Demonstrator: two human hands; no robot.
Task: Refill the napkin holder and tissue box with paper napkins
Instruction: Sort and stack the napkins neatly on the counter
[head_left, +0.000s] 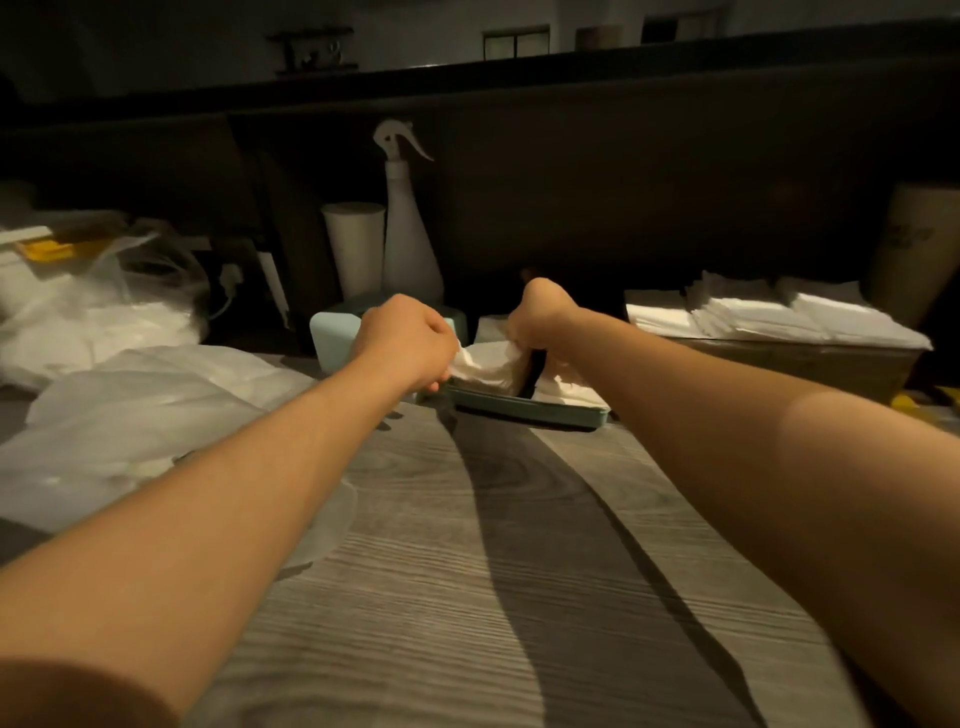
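Note:
A flat teal tissue box lid (524, 409) lies on the grey wood-grain table, with white paper napkins (485, 366) bunched on top of it. My left hand (408, 343) pinches the left end of the napkins with curled fingers. My right hand (540, 317) grips their right end from above, fingers curled down into the paper. A pale teal box body (335, 338) stands just behind my left hand, partly hidden by it. Stacks of spare white napkins (769, 314) rest on a cardboard box at the right.
A white spray bottle (408, 228) and a white cylinder (356, 249) stand at the back against a dark wall. Crumpled clear plastic bags (135, 395) cover the table's left side. A brown paper roll (919, 249) leans at the far right.

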